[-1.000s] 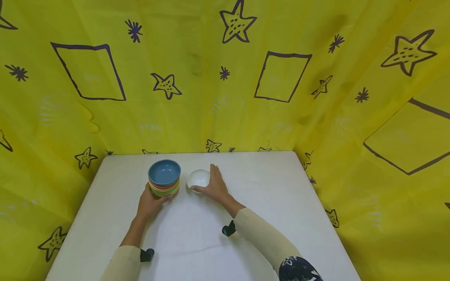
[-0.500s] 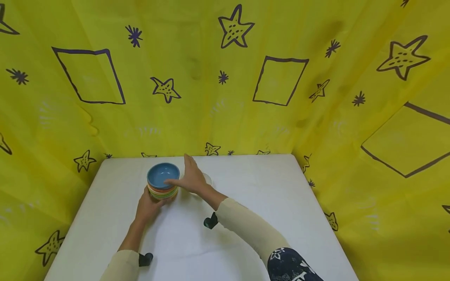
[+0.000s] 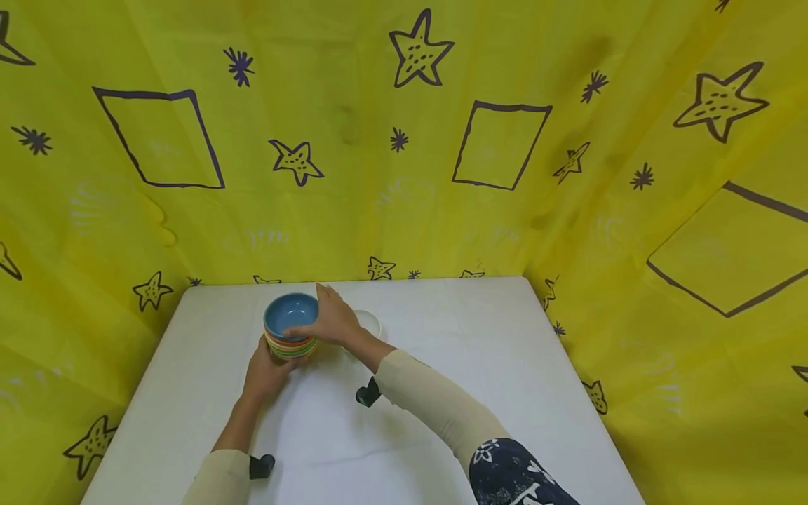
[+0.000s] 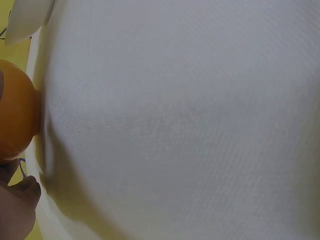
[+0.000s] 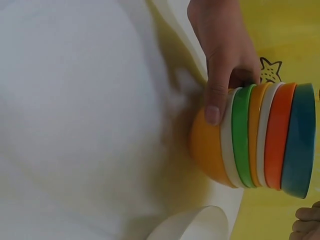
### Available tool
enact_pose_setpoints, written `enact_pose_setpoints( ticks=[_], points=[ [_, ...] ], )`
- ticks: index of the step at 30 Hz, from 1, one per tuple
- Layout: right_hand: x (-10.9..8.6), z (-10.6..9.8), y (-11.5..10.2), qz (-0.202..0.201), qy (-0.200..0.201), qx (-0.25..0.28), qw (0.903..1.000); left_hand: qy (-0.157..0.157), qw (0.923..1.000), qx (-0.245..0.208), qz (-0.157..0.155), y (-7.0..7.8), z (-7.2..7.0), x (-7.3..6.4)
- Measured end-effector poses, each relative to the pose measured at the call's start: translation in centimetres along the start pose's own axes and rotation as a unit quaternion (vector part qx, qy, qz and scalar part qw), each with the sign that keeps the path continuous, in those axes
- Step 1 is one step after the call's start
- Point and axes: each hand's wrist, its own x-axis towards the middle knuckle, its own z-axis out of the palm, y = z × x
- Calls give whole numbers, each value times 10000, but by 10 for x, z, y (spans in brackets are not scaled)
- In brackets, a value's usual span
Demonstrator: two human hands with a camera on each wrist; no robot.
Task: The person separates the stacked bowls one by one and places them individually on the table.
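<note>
A stack of several nested bowls in white, green, yellow and orange, with a blue bowl on top, stands at the back left of the table. My left hand grips it low down; in the right wrist view its thumb lies along the yellow-orange bottom bowl. My right hand reaches over the blue bowl's right side, fingers extended by the rim and thumb across its near edge. Behind that wrist sits a white bowl, partly hidden.
A white cloth covers the table. Yellow curtains printed with stars and frames hang close along its back and sides. The white bowl's edge also shows at the left wrist view's corner.
My right hand has moved left from the white bowl to the blue bowl's rim, leaving the white bowl on the table. My left hand has kept its grip on the stack.
</note>
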Motion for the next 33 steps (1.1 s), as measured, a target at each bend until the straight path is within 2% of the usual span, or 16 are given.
enact_pose_setpoints(
  ticks=[6,15,24,33],
  points=[
    [0,2,0,61,-127,-116,9998,-58,9999,97,23,-2,0,0],
    [5,7,4,-224,-212,-190,9993,-10,10000,28,74,-3,1,4],
    [2,8,2,-226,-95,287,9993,-55,10000,27,-28,-2,0,2],
    [1,2,4,-312,132,525,9980,-4,9999,75,-121,-2,3,3]
  ],
)
